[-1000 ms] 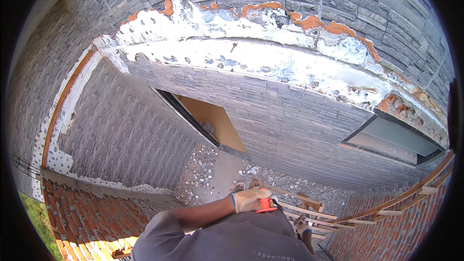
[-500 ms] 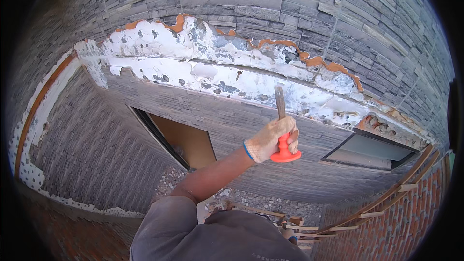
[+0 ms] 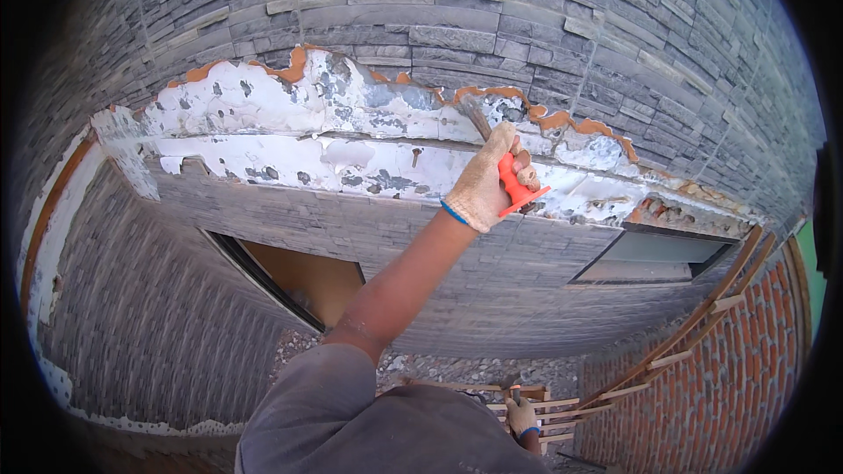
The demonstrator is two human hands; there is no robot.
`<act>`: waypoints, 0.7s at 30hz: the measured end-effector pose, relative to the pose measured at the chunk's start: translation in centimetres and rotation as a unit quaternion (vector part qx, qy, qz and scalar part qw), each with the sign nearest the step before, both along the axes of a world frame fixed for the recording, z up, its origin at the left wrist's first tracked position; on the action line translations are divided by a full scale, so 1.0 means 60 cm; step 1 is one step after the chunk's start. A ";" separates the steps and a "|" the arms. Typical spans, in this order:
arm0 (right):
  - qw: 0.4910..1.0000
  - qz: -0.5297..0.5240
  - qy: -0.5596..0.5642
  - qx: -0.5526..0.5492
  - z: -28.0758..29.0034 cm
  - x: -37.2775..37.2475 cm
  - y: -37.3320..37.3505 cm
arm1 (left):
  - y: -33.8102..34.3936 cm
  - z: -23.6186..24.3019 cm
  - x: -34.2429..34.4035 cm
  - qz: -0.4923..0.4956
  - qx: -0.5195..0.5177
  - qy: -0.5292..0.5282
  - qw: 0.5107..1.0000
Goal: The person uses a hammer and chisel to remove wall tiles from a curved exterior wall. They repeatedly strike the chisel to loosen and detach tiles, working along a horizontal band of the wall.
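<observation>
My left hand (image 3: pixel 487 177), in a pale knit glove with a blue cuff, is raised to the wall and closed around a chisel's red-orange grip (image 3: pixel 512 183), which has a round hand guard. The chisel's grey blade (image 3: pixel 475 118) tilts up and left, its tip at the ragged upper edge of the white patch (image 3: pixel 233 104), close to an orange-brown broken rim (image 3: pixel 492 92). Low down at the right, my gloved right hand (image 3: pixel 522 419) is closed on what looks like a hammer (image 3: pixel 515 392), small and partly hidden.
Grey stacked-stone cladding (image 3: pixel 457 0) covers the wall above and below the patch. Below are a doorway opening (image 3: pixel 307 281) and a window (image 3: pixel 654 256). A wooden ladder (image 3: pixel 672 360) leans by a red brick wall (image 3: pixel 711 386). Rubble (image 3: pixel 474 365) lies on the ground.
The chisel has moved up and left, from the lower white strip to the patch's upper edge, and tilts more to the left. My right hand has come further into view.
</observation>
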State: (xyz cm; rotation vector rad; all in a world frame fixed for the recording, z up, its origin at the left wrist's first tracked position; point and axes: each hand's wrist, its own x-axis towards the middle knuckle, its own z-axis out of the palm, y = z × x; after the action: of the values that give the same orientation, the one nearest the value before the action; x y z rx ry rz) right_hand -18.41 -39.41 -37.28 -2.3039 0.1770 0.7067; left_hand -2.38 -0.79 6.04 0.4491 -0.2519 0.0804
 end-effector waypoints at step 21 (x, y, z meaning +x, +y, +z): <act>0.639 -0.115 -0.446 0.616 0.525 0.133 0.098 | -0.017 0.046 0.022 0.043 -0.045 0.012 0.998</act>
State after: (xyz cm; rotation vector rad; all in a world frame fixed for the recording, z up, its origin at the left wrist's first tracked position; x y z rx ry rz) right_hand -10.42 -33.52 -5.80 -0.9844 -0.3817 -0.4689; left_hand -1.06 -1.83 8.82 0.3703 -0.2052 0.1703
